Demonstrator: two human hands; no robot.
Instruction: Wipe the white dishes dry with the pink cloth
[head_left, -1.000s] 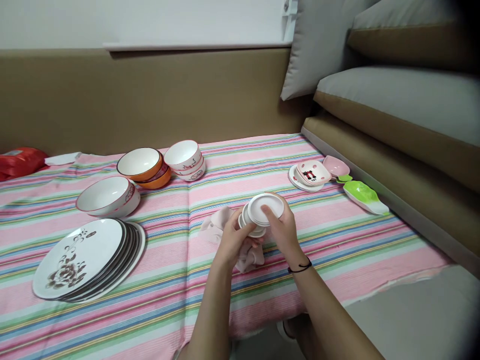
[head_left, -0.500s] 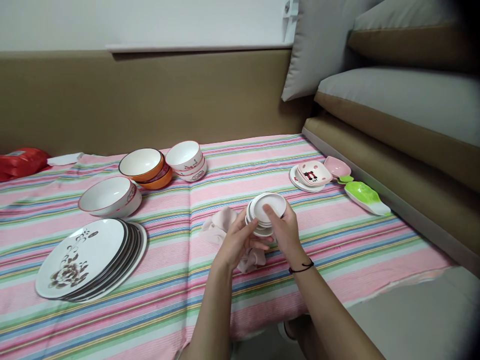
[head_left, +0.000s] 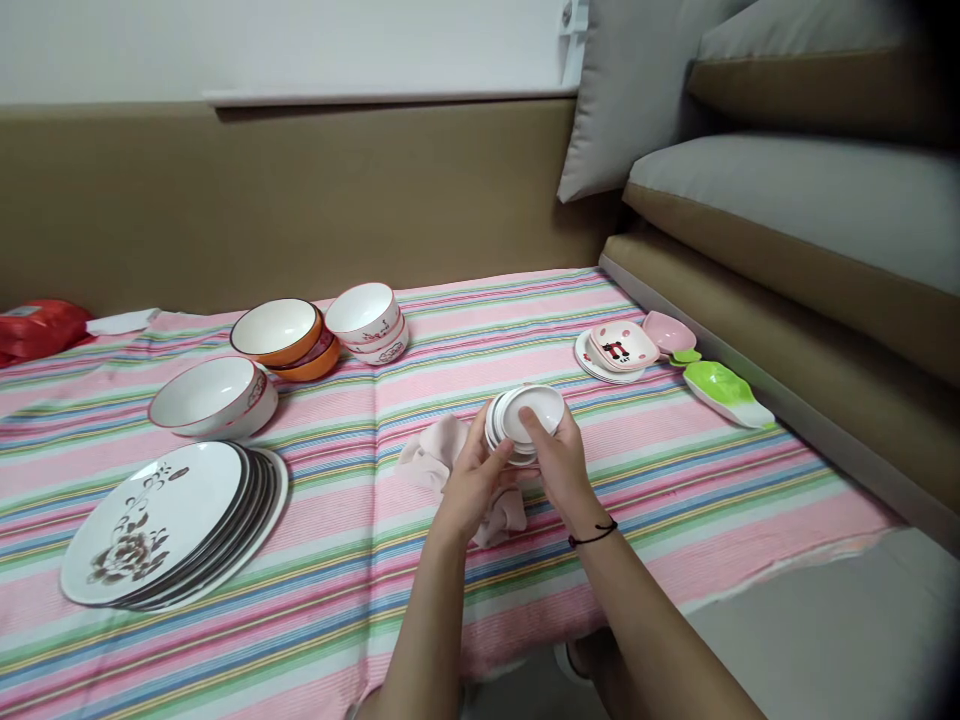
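A small stack of white dishes [head_left: 541, 408] is held between my two hands, above the striped cloth. My left hand [head_left: 477, 475] is closed round the stack's left and lower side, its thumb at the rim. From the right, my right hand [head_left: 561, 462] grips the stack with its thumb laid inside the top dish. Below and behind my left hand lies a crumpled pale pink rag [head_left: 433, 455]. How many dishes are nested cannot be made out.
Left are stacked flowered plates [head_left: 169, 520], a white bowl [head_left: 214, 395], orange bowls [head_left: 279, 330] and red-rimmed bowls [head_left: 366, 315]. Right are a cat-print dish [head_left: 624, 345], a pink dish [head_left: 670, 333] and a green leaf-shaped dish [head_left: 724, 392]. Cushions [head_left: 795, 210] rise along the right edge.
The dishes are turned slightly in my hands, which stay closed on them. The whole view has shifted a little, so everything sits slightly further left.
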